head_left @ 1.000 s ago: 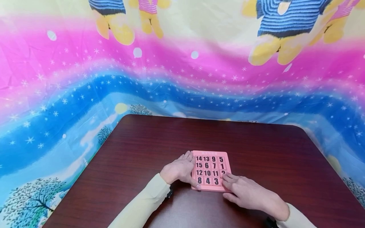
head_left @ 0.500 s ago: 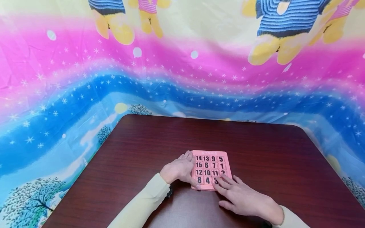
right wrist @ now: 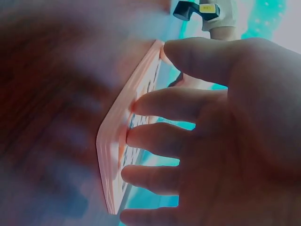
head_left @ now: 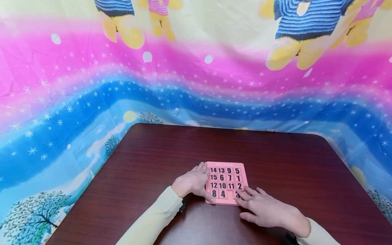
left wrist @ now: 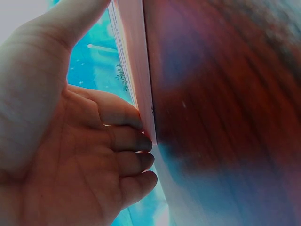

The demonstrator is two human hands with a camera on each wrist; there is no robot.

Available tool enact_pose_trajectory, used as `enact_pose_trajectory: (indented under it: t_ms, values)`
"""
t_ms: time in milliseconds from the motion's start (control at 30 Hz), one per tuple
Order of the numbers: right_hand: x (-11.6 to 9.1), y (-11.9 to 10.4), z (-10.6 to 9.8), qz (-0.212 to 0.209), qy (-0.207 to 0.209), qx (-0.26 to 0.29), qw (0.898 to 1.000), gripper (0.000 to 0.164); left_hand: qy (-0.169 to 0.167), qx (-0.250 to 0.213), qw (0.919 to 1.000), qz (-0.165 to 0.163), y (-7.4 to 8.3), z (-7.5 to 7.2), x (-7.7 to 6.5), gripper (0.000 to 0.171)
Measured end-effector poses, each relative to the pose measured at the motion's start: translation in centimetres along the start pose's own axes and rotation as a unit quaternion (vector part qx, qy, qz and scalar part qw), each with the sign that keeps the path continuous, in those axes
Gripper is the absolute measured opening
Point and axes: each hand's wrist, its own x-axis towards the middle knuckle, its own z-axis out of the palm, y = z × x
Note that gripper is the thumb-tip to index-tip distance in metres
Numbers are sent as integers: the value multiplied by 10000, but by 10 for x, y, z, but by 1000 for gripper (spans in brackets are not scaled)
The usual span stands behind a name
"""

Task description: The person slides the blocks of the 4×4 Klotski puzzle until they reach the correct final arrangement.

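A pink number slide puzzle (head_left: 226, 164) lies flat on the table, its tiles printed with black numbers. My left hand (head_left: 193, 182) steadies it, fingers extended along the left edge and thumb (head_left: 210, 200) at the near left corner. In the left wrist view, those fingers (left wrist: 129, 160) meet the frame's side. Spread fingers of my right hand (head_left: 271, 209) touch the near right part of the puzzle, at the 3 tile (head_left: 237, 195). A gap shows between the 3 tile and the 4 tile (head_left: 223, 194). The right fingertips partly hide the 3 tile and the frame's near right corner.
The dark brown wooden table (head_left: 171, 146) has rounded far corners. Behind and beside it hangs a patterned cloth (head_left: 196, 81) in pink, blue and yellow. A black strap device (right wrist: 195, 10) sits on the left wrist, seen in the right wrist view.
My right hand reached leftward onto the 3 tile, then moved back right. The 3 tile has slid one place right, leaving a gap beside the 4. My left hand stays put.
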Motion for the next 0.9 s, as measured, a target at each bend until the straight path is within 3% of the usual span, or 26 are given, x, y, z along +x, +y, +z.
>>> enact_pose_trajectory:
  t_ms: [467, 767, 900]
  values:
    - [-5, 8, -11, 180, -432, 413, 9981, 54, 0, -53, 10000, -19, -1, 1, 1, 130]
    - [13, -13, -20, -293, 57, -17, 9996, 54, -33, 47, 10000, 11, -2, -1, 0, 127]
    - [25, -21, -19, -392, -20, -75, 9992, 53, -15, 10, 10000, 22, -1, 0, -1, 127]
